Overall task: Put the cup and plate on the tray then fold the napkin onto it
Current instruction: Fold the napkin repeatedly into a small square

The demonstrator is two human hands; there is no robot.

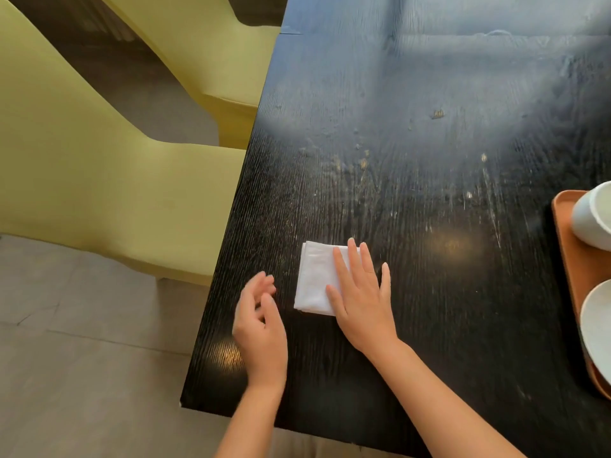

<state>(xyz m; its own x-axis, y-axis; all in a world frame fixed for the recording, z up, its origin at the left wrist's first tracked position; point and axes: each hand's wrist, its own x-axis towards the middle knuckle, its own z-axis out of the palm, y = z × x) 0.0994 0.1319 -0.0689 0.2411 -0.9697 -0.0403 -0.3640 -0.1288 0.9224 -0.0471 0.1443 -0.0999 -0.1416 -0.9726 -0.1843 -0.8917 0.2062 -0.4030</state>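
A white napkin (314,279), folded into a small rectangle, lies flat on the black table (429,160). My right hand (362,295) rests palm down on its right half, fingers spread and pressing on the cloth. My left hand (261,322) hovers just left of the napkin, fingers loosely curled and apart, holding nothing. At the right edge of the view an orange-brown tray (568,259) carries a white cup (591,219) at its far end and a white plate (598,328) nearer me; both are cut off by the frame.
Two yellow-green chairs (99,180) stand along the table's left side, with grey floor tiles (82,358) below. The table's left edge runs close to my left hand. Crumbs and scratches mark the table's middle.
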